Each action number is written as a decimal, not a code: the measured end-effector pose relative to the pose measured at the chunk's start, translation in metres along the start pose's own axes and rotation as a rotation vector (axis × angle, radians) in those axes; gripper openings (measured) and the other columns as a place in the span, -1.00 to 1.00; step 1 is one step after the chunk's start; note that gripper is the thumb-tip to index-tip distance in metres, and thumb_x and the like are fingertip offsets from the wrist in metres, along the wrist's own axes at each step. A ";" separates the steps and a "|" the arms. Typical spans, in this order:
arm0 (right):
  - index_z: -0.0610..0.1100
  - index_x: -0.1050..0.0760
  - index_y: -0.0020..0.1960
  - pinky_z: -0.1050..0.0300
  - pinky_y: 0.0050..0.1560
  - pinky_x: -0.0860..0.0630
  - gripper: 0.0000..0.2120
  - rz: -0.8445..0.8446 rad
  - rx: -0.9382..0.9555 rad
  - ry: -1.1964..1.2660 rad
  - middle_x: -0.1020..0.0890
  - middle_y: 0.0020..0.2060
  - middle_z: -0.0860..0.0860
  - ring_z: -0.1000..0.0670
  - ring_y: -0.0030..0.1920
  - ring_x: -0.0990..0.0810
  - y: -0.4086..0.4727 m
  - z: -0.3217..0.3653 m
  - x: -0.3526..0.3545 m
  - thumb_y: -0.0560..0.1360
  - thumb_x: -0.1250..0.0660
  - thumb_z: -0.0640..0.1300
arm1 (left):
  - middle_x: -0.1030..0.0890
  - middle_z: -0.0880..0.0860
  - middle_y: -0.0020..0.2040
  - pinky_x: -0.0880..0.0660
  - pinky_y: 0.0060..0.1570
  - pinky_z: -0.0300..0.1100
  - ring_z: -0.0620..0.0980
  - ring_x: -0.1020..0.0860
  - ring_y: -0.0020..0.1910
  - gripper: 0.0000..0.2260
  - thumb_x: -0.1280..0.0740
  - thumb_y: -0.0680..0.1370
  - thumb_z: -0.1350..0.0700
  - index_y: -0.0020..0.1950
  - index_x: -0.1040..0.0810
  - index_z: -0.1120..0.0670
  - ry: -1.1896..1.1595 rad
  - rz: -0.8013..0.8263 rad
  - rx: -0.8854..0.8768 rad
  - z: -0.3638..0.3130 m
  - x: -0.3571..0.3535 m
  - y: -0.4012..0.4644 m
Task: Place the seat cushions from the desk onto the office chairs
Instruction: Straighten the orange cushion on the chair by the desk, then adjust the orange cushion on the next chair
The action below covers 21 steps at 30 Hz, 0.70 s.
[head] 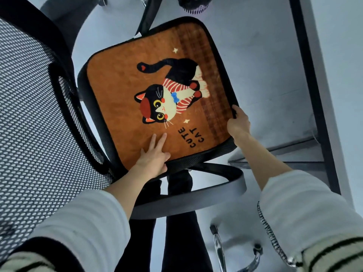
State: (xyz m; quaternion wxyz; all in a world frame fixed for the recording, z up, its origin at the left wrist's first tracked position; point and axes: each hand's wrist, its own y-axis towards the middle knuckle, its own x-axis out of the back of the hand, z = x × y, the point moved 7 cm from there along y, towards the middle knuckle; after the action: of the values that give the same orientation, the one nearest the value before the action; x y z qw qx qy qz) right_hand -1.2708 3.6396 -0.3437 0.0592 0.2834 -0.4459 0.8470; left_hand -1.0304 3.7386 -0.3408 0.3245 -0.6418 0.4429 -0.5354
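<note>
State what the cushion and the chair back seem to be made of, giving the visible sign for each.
Cushion: probably plush fabric, matte, with a fuzzy printed surface and black trim. Chair back: looks like woven mesh, see-through holes in a black frame.

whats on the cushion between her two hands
Only printed fabric: the black "CUTE CAT" lettering on the orange cushion, head view.

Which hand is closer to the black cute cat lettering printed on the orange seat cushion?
Left. The left hand lies flat on the orange seat cushion, fingertips just beside the black CUTE CAT lettering. The right hand grips the cushion's black edge, farther off.
</note>
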 end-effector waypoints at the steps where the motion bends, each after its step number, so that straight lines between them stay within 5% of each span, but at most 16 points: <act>1: -0.03 -0.23 0.48 0.04 0.39 -0.33 -0.40 -0.001 0.004 0.006 -0.39 0.40 -0.09 -0.12 0.39 -0.37 0.001 0.000 0.000 0.50 0.01 -0.40 | 0.33 0.09 0.52 -0.11 0.37 0.35 0.24 0.34 0.48 -0.85 -0.25 0.55 0.20 -0.18 -0.32 0.07 -0.002 0.000 0.003 -0.001 0.000 0.000; 6: -0.02 -0.22 0.48 0.01 0.41 -0.31 -0.43 -0.019 0.044 0.018 -0.39 0.40 -0.08 -0.12 0.39 -0.37 0.000 0.000 -0.001 0.54 0.02 -0.39 | 0.37 0.07 0.51 -0.11 0.35 0.38 0.23 0.37 0.47 -0.86 -0.29 0.55 0.14 -0.15 -0.34 0.07 0.009 -0.016 -0.003 0.003 -0.008 0.004; 10: -0.04 -0.14 0.51 -0.02 0.41 -0.28 -0.44 -0.055 0.174 -0.187 -0.31 0.45 -0.09 -0.14 0.43 -0.29 -0.003 0.006 -0.004 0.54 -0.05 -0.34 | 0.26 0.10 0.53 -0.10 0.36 0.37 0.22 0.29 0.49 -0.77 -0.32 0.53 0.11 0.13 -0.37 0.10 0.018 -0.130 0.015 0.004 -0.003 0.009; 15: 0.04 0.09 0.55 -0.14 0.52 0.11 -0.30 0.082 0.652 -0.880 0.18 0.55 -0.05 -0.13 0.54 0.21 -0.021 0.016 -0.036 0.55 -0.23 -0.07 | 0.34 0.11 0.50 -0.05 0.32 0.43 0.22 0.31 0.49 -0.14 -0.43 0.44 0.12 0.52 0.10 -0.07 -0.007 -0.326 0.067 0.012 0.021 0.021; 21: 0.09 0.27 0.53 -0.11 0.50 0.06 -0.22 0.186 0.530 -0.999 0.33 0.51 -0.08 -0.11 0.53 0.29 -0.007 -0.036 -0.034 0.53 -0.15 0.25 | 0.46 0.09 0.46 -0.09 0.29 0.47 0.21 0.38 0.46 0.02 -0.44 0.40 -0.10 0.46 0.37 -0.19 0.082 -0.281 0.116 0.024 0.014 0.038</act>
State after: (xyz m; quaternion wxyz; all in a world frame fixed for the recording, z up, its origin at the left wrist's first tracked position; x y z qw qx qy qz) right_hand -1.2553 3.6772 -0.3721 -0.3063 0.6141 -0.2154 0.6948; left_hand -1.0148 3.7093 -0.3739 0.2645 -0.6551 0.3301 -0.6261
